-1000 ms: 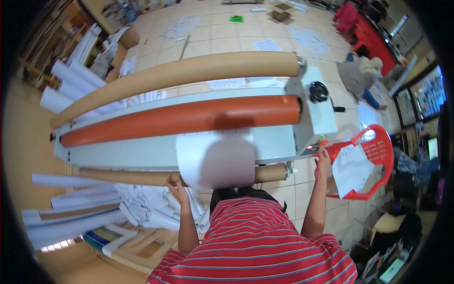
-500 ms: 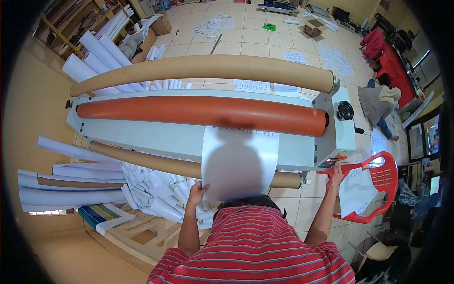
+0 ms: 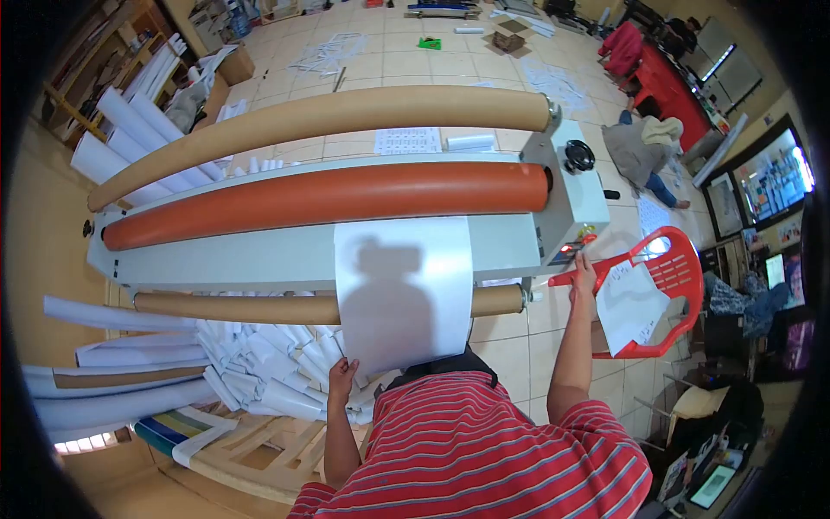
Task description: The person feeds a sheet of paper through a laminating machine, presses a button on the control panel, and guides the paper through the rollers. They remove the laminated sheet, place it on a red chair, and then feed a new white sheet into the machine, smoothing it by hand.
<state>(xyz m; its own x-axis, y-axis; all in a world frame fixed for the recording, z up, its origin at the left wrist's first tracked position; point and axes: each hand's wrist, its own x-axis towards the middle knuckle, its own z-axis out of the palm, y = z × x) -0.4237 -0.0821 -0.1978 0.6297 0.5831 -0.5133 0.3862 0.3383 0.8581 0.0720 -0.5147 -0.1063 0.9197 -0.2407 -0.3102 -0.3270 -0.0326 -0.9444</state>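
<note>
Sheet: white sheet (image 3: 450,303), out from the orange roller (image 3: 346,195), down across the grey machine bed (image 3: 510,246) and over the lower brown tube (image 3: 225,307); near edge at the wearer's waist. Shadow across it.
Sheet vs hands: between the two; left hand at its near left corner, right hand off to its right, apart from it.
Left hand (image 3: 343,379): thumb and fingers pinched on that corner.
Right hand (image 3: 583,277): raised to the control panel (image 3: 568,250) by a red light; can't tell how far the fingers are closed or whether they press anything.
Count, machine: 1 orange roller, 2 brown tubes (lower, plus upper brown tube (image 3: 346,112)), 1 black handwheel (image 3: 579,156).
Count, right side: 1 red chair (image 3: 689,290), 1 paper (image 3: 629,303) on it.
Paper rolls (image 3: 268,368): heaped at left below the machine, too many to count.
Floor: pale tiles (image 3: 398,65); 1 open cardboard box (image 3: 508,41), 1 green item (image 3: 430,43).
Room: shelving (image 3: 104,65) far left; person in grey (image 3: 638,147) low on the floor near a red table (image 3: 679,99).
</note>
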